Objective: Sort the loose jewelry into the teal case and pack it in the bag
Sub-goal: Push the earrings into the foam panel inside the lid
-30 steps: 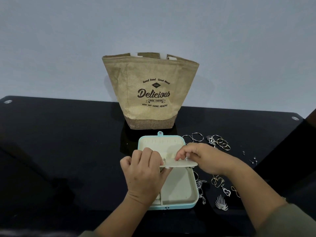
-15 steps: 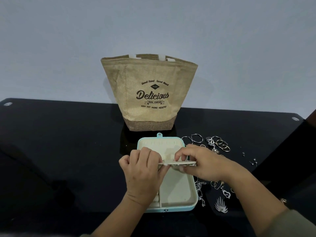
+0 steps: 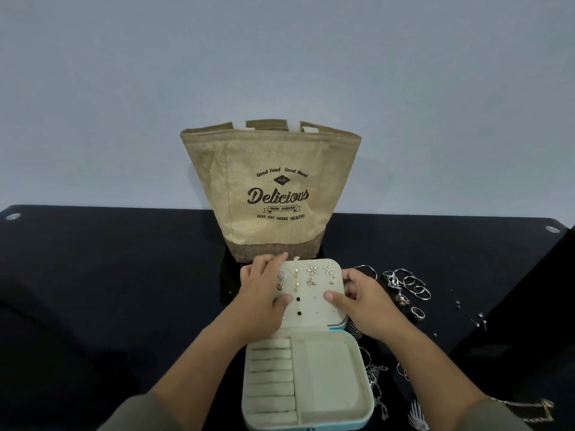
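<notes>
Open teal case (image 3: pixel 329 377), near edge of table (image 3: pixel 124 275); earring panel (image 3: pixel 314 309) part-filled.
Left hand (image 3: pixel 259 293) and right hand (image 3: pixel 364 301) each pinch a panel side; tilting could shake earrings (image 3: pixel 312 270) loose.

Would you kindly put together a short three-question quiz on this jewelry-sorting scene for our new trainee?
1. True or false: the bag stands behind the teal case.
2. Multiple choice: the loose rings lie (A) to the person's left of the case, (B) to the person's right of it, (C) inside it.
3. Short answer: what do the left hand and the right hand hold between them?
Key: 1 true; 2 B; 3 the cream panel with small jewelry pinned to it.
</notes>
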Available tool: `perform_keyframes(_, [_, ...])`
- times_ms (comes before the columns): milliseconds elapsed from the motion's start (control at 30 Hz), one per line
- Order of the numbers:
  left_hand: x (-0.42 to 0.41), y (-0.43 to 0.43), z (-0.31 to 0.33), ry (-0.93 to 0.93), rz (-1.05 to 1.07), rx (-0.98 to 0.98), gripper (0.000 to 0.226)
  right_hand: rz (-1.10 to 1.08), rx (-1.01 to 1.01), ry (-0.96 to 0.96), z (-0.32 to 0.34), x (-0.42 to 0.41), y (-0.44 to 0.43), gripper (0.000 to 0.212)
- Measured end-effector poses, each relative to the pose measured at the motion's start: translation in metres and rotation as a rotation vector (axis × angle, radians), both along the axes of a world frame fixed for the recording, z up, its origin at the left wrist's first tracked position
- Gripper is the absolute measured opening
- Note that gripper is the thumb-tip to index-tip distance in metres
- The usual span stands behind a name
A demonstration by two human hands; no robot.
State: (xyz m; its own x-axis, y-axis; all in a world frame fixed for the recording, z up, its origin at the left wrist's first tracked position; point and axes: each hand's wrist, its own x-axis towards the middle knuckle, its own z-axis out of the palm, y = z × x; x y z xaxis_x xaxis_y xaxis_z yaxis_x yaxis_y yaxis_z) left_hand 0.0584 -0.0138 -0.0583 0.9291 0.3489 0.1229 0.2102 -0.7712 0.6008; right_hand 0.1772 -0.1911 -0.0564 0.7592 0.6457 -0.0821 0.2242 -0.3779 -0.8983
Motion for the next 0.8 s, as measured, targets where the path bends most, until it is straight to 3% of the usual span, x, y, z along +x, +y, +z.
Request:
perform_keyframes(167, [0.007,-0.019,0.003,-0.099,0.006,0.318,0.065,-0.095,-0.027,-0.082,0.003,0.007,-0.002,0.029])
perform_keyframes(533, [0.063,-0.109,0.008,-0.24,-0.241,0.168,0.035,-0.176,-0.128,-0.198,0.024,0.024,-0.079,0.005])
perform_keyframes(800, [0.119,-0.196,0.002,-0.133,-0.338,0.166,0.035,-0.41,-0.412,-0.182,0.015,0.049,-0.185,0.019])
